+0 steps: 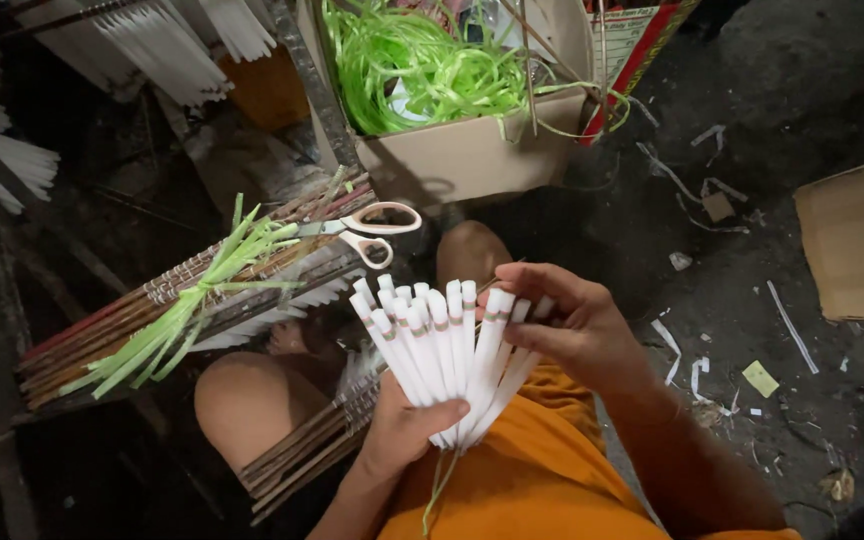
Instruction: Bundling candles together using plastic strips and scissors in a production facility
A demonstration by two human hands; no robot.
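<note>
Head view looks down on a seated person's lap. Left hand (404, 425) is closed around the lower ends of a fanned bunch of white paper tubes (437, 345), held upright above the knees. Right hand (567, 325) pinches the tops of the rightmost tubes with curled fingers. Just left, scissors (372, 228) lie on a bundle of reddish sticks (152, 310) tied with green strips (187, 305). Beyond, a cardboard box (462, 155) holds what seems to be loose green plastic ribbon (422, 65), the dim light blurring it.
</note>
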